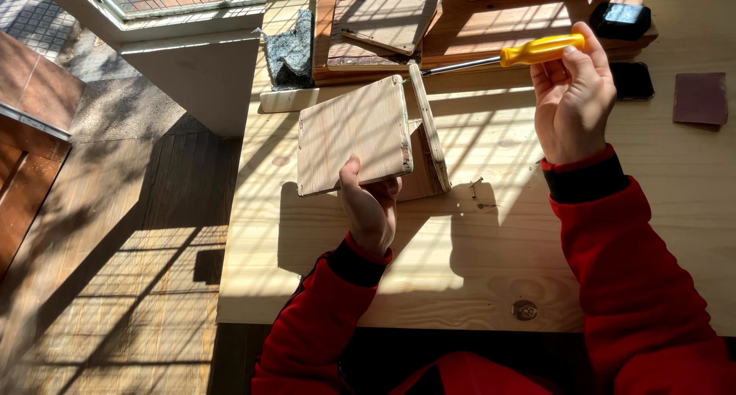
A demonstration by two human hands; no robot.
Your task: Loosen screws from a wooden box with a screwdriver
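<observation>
While your left hand [372, 211] grips the small wooden box [368, 138] by its near edge, holding it up just over the pale table [429, 288], it could wobble. Your right hand [571, 103] is closed on the yellow-handled screwdriver [521, 52], its tip at the box's far top edge. I think a hard push could make the tip slip or twist the box loose. Two loose screws [479, 192] lie near the box on its right and could roll. Stacked boards [391, 15] crowd the far side, with dark phones [622, 19] and sandpaper [700, 97] far right.
</observation>
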